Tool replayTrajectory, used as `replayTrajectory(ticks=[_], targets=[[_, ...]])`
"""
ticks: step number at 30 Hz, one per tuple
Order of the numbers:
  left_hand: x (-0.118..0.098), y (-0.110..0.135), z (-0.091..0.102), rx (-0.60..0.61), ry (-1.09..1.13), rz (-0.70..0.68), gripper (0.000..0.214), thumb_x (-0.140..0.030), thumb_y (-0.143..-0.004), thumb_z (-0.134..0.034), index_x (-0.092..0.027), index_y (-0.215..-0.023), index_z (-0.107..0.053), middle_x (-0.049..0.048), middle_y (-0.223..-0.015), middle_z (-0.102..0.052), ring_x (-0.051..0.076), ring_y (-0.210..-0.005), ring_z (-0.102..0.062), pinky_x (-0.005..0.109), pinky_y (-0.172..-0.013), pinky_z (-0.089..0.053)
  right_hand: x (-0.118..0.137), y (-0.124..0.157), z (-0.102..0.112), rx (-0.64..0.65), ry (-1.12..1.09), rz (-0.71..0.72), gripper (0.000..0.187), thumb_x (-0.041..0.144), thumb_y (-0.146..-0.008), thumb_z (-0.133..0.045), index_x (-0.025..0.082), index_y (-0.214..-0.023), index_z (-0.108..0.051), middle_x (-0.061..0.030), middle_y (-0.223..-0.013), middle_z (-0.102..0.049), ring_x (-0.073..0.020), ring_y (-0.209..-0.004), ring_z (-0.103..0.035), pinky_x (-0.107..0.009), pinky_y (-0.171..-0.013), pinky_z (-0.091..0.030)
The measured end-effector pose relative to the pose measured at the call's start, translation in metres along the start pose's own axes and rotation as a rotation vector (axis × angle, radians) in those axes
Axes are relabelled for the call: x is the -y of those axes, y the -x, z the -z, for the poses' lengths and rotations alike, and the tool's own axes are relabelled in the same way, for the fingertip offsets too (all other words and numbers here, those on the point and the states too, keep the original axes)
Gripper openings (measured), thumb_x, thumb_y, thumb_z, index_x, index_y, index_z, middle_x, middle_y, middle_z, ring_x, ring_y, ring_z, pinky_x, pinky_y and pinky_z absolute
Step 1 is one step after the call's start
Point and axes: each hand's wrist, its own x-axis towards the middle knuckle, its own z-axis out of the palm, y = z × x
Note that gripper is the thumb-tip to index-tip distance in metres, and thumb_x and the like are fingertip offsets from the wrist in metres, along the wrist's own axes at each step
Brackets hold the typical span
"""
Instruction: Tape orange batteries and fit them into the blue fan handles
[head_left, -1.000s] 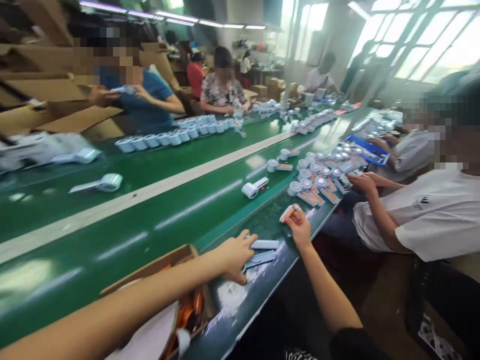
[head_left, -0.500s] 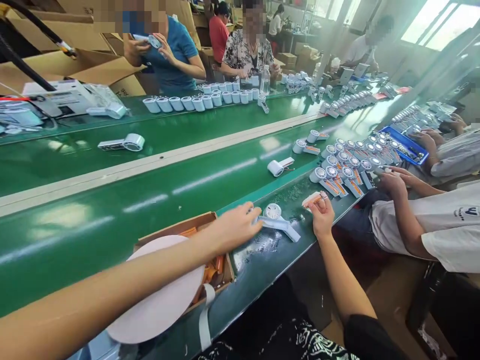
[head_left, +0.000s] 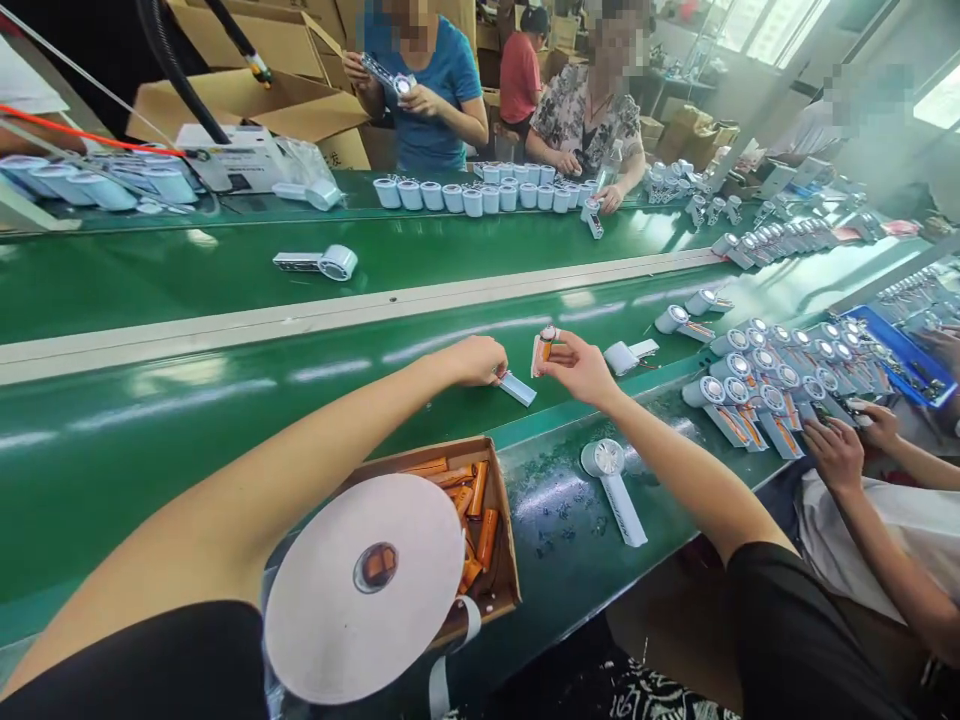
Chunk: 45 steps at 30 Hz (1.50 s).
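Observation:
Over the green belt, my left hand has its fingers closed round a pale blue fan; only its handle shows, the rest being hidden by the hand. Close by on the right, my right hand pinches an orange cylindrical battery with a whitish strip along its side. Below that hand, another handheld fan lies on the dark work edge, round head away from me. An open carton of orange batteries sits beneath my left arm, with a large white tape reel lying over it.
Many fans with orange batteries are massed to the right, beside a blue tray and a co-worker's hands. One fan lies right of my right hand, another across the divider. Several white fan heads line the far side.
My left hand has moved from the work edge onto the belt with a fan. My right hand, still pinching the battery, has come up and left beside it. The view has shifted.

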Motion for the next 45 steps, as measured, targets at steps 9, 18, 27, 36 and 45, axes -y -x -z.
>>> replayTrajectory(ticks=[9,18,27,36,45], targets=[[0.004,-0.014,0.001,0.02,0.025,0.025,0.016,-0.03,-0.091,-0.065,-0.027,-0.102,-0.076,0.0062,-0.103,-0.077,0.024,-0.094,-0.07,0.031,-0.086,-0.05,-0.018,0.009,0.002,0.053,0.139,-0.061,0.048,0.036,-0.073,-0.087,0.024,-0.117,-0.073,-0.0034,-0.099,-0.085,-0.0244,-0.088,-0.083,-0.044,-0.095,-0.067],[-0.005,-0.017,0.003,-0.011,0.08,0.033,0.014,-0.03,-0.094,-0.063,-0.024,-0.102,-0.073,0.01,-0.108,-0.076,0.027,-0.096,-0.071,0.033,-0.085,-0.049,-0.014,0.009,0.002,0.229,0.757,0.022,0.04,0.026,-0.092,-0.071,0.025,-0.132,-0.071,-0.0041,-0.103,-0.084,-0.0257,-0.1,-0.081,-0.037,-0.095,-0.061],[-0.015,-0.027,0.011,-0.031,0.141,0.127,0.03,-0.021,-0.095,-0.062,-0.022,-0.125,-0.065,0.0071,-0.12,-0.078,0.022,-0.101,-0.072,0.027,-0.084,-0.049,0.016,-0.007,-0.026,0.577,1.506,-0.045,0.043,0.034,-0.106,-0.056,0.027,-0.148,-0.062,-0.0138,-0.114,-0.081,-0.0324,-0.099,-0.077,-0.034,-0.082,-0.051],[-0.05,0.01,0.029,-0.23,0.139,0.192,0.051,-0.024,-0.101,-0.056,-0.019,-0.152,-0.048,0.0138,-0.149,-0.064,0.025,-0.132,-0.063,0.032,-0.105,-0.049,-0.003,-0.012,0.005,0.606,1.153,0.019,0.038,0.032,-0.109,-0.053,0.019,-0.141,-0.067,-0.0111,-0.11,-0.079,-0.0241,-0.099,-0.073,-0.03,-0.09,-0.05],[-0.129,0.302,-0.043,-0.561,0.118,0.001,0.033,-0.046,-0.109,-0.049,-0.025,-0.124,-0.069,0.0064,-0.125,-0.077,0.026,-0.111,-0.071,0.04,-0.101,-0.056,-0.038,0.007,0.036,0.313,0.4,-0.245,0.035,0.028,-0.087,-0.073,0.015,-0.12,-0.073,-0.0098,-0.114,-0.081,-0.0197,-0.094,-0.07,-0.032,-0.09,-0.054]])
